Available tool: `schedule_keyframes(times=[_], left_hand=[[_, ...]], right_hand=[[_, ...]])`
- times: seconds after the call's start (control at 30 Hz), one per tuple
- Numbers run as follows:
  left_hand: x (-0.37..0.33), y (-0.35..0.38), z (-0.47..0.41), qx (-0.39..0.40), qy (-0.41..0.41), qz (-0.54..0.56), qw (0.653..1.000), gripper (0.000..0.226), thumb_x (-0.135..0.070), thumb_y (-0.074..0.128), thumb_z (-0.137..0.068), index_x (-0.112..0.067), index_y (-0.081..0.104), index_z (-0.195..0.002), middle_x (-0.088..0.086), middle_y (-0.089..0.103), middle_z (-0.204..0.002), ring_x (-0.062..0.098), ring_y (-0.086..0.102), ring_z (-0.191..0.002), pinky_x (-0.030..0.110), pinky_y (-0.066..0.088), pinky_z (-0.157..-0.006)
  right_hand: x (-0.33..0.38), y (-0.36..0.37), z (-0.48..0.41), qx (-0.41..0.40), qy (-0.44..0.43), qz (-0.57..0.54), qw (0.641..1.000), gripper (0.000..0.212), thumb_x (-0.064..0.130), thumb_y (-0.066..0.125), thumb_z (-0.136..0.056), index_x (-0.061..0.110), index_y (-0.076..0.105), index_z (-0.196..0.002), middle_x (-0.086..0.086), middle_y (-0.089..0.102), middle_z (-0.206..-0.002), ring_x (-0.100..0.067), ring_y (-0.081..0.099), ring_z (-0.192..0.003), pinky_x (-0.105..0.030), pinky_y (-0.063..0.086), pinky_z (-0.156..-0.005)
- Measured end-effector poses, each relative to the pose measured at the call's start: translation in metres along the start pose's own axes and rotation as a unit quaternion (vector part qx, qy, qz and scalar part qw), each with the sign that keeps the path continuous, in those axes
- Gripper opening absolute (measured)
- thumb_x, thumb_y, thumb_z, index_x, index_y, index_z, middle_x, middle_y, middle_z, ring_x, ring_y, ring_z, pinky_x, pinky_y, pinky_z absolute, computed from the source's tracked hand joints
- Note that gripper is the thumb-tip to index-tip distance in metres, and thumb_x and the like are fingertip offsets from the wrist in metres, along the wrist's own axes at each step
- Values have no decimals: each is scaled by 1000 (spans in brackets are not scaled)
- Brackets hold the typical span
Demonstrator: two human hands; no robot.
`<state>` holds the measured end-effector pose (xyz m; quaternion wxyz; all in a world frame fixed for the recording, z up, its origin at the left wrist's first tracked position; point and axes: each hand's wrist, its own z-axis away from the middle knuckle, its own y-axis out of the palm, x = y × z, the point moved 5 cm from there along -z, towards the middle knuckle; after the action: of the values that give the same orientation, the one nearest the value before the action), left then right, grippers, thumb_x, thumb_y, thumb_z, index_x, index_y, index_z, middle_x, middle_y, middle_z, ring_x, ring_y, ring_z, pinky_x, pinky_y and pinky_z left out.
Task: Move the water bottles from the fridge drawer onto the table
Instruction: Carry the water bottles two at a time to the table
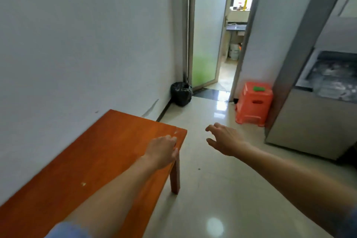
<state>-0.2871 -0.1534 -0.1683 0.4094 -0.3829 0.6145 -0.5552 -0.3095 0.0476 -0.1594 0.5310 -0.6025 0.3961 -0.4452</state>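
Observation:
An orange-brown wooden table (92, 156) stands along the left wall with a bare top. My left hand (164, 150) hovers over its near right corner, fingers loosely bent, holding nothing. My right hand (224, 139) is stretched out over the floor to the right of the table, fingers spread and slightly curled, empty. At the right edge stands a grey fridge (301, 127) with its drawer (332, 81) pulled out; blurred clear shapes lie inside, too unclear to tell apart as water bottles.
An orange plastic stool (253, 106) with a green object on top sits beside the fridge. A black bin bag (181, 93) stands in the wall corner. A doorway (220, 44) opens to another room beyond. Glossy tile floor lies between table and fridge.

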Motion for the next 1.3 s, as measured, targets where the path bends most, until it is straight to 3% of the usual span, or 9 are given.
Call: schedule_keyframes(times=[0.27,0.4,0.6,0.8,1.03,1.3], left_hand=[[-106,25,-182,13,139,-31,990,27,-39,44,-94,-16,55,-103,3,61,-97,23,59,-82,37,51,-74],[-166,25,-276,19,210,-35,977,27,-38,44,-94,-16,54,-105,4,61,-102,26,59,-89,36,45,-73],[-288,30,-391,20,330,-13,944,24,-37,47,-93,-17,55,-103,2,63,-103,23,60,-88,33,48,-74],[-420,61,-453,45,438,-17,898,23,-34,44,-92,-14,54,-99,5,62,-102,26,59,-91,40,51,-81],[-553,80,-554,61,449,-19,891,22,-34,44,-93,-14,52,-101,7,59,-102,29,60,-87,38,48,-70],[-637,96,-658,77,404,-4,912,25,-35,44,-92,-15,54,-103,6,61,-106,28,60,-92,38,51,-75]], right_hand=[[-185,-5,-14,-19,129,1,991,42,43,51,-92,28,49,-131,2,55,-130,-24,58,-109,-34,45,-84],[-275,-30,-23,-29,214,2,976,39,42,52,-91,25,51,-126,-1,56,-122,-26,60,-104,-35,46,-82],[-406,-53,13,-52,350,-6,935,38,44,51,-92,26,50,-125,-1,55,-119,-25,60,-104,-35,48,-81],[-531,-44,66,-56,439,-17,897,39,45,49,-92,27,49,-126,1,54,-121,-23,60,-105,-35,48,-83],[-696,-53,77,-75,469,-36,879,36,44,52,-91,29,50,-124,3,55,-117,-21,59,-100,-35,49,-82],[-846,-77,46,-68,453,-62,887,40,45,53,-91,27,48,-127,3,55,-118,-19,59,-99,-37,51,-83]])
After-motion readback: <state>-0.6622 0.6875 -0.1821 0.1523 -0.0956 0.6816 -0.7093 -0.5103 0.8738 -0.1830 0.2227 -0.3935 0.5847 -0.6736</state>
